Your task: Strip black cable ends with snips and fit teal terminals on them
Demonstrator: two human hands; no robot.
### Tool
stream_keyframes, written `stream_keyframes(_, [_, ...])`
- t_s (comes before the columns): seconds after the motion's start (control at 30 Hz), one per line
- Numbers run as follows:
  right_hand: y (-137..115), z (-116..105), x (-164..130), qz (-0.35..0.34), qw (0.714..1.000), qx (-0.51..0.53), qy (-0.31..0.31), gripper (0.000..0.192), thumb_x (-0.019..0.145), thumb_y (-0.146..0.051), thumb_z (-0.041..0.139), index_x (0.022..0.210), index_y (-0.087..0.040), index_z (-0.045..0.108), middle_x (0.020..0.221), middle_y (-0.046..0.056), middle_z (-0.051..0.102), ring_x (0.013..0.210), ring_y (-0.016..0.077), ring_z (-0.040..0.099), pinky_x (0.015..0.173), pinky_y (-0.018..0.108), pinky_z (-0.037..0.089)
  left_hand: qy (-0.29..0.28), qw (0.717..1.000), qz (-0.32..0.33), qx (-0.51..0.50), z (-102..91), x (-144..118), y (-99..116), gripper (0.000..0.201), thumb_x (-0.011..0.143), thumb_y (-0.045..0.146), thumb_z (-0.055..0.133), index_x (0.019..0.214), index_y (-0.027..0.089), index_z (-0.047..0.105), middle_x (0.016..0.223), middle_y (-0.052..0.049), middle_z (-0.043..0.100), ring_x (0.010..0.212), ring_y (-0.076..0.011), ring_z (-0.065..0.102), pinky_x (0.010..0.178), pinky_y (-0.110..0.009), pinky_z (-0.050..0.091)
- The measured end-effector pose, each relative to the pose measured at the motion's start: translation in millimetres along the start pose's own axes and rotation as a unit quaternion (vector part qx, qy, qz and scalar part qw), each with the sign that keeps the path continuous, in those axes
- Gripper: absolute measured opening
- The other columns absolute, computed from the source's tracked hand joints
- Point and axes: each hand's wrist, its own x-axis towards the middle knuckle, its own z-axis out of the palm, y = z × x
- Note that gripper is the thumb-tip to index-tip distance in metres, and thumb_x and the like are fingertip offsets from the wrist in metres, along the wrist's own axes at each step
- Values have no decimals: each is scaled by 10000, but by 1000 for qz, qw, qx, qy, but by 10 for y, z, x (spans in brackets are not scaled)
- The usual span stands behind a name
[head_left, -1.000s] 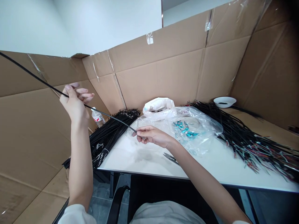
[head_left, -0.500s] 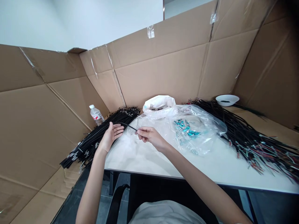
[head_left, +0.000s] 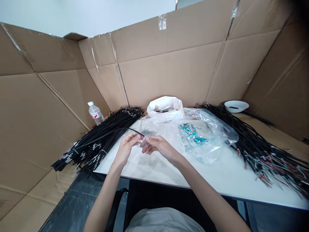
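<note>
A thin black cable (head_left: 135, 130) arches from over the left cable bundle to my two hands, which meet above the white table. My right hand (head_left: 158, 146) pinches the cable at its near end between thumb and fingers, with the other fingers curled beneath. My left hand (head_left: 127, 146) is closed just left of it, thumb and forefinger pressed together at the cable close to that end. The fingertips of both hands nearly touch and hide the cable's tip. Behind my left hand lies a large bundle of black cables (head_left: 108, 130) with pale ends.
A water bottle (head_left: 96, 113) stands behind the left bundle. At the back are an opened white bag (head_left: 165, 109) and a clear plastic bag (head_left: 212, 138) with teal pieces (head_left: 191, 132). Cables with bare coloured wires (head_left: 256, 141) and a white bowl (head_left: 236, 105) lie right. Cardboard walls (head_left: 169, 67) surround the table (head_left: 164, 170).
My left hand has moved right and closed from an open palm, coming to the cable's end beside my right hand. The right hand keeps its pinch. The view has shifted slightly.
</note>
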Motion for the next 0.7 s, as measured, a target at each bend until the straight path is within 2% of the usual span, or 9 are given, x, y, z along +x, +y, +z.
stream_keyframes(0.1, [44,1,-9,-12,999,-34,5,637,759,-792,660,751,-157,712,668,60,696,606,148,614,616,288,455,-14,1000,-6,0,51,-34,-17,335,833,487,755,856,153,739,797,-34,672,749,-166,584,763,-303,479])
stream_keyframes(0.2, [65,9,-23,-18,998,-63,20,613,765,-774,660,716,-164,696,630,47,669,584,142,579,601,292,432,-18,1000,5,-3,83,-61,-22,341,845,494,744,887,156,750,844,-46,693,786,-182,598,779,-314,475])
stream_keyframes(0.37, [-10,-38,-68,-27,995,-70,72,397,806,-576,693,755,-183,709,702,36,683,655,148,581,636,293,426,-21,999,33,1,64,-75,-7,353,820,519,773,855,170,736,891,-50,705,879,-207,605,865,-330,461])
stream_keyframes(0.47, [-54,-52,-79,-35,994,-68,75,277,780,-467,722,772,-190,729,727,26,685,697,152,582,656,292,415,-23,999,41,11,61,-91,1,361,841,529,755,875,170,733,915,-58,707,902,-221,611,877,-341,462])
stream_keyframes(0.6, [-65,-35,-74,-35,996,-51,63,290,765,-481,747,771,-190,745,721,23,676,702,153,565,658,291,402,-46,998,42,13,78,-122,19,331,859,496,751,901,169,725,869,-47,709,849,-205,620,834,-319,467])
stream_keyframes(0.7, [-64,-38,-74,-3,998,-7,67,365,752,-552,773,784,-189,753,748,41,695,737,166,590,670,286,410,-50,998,39,7,72,-139,50,313,847,478,764,856,168,719,847,-39,711,824,-190,610,825,-299,458])
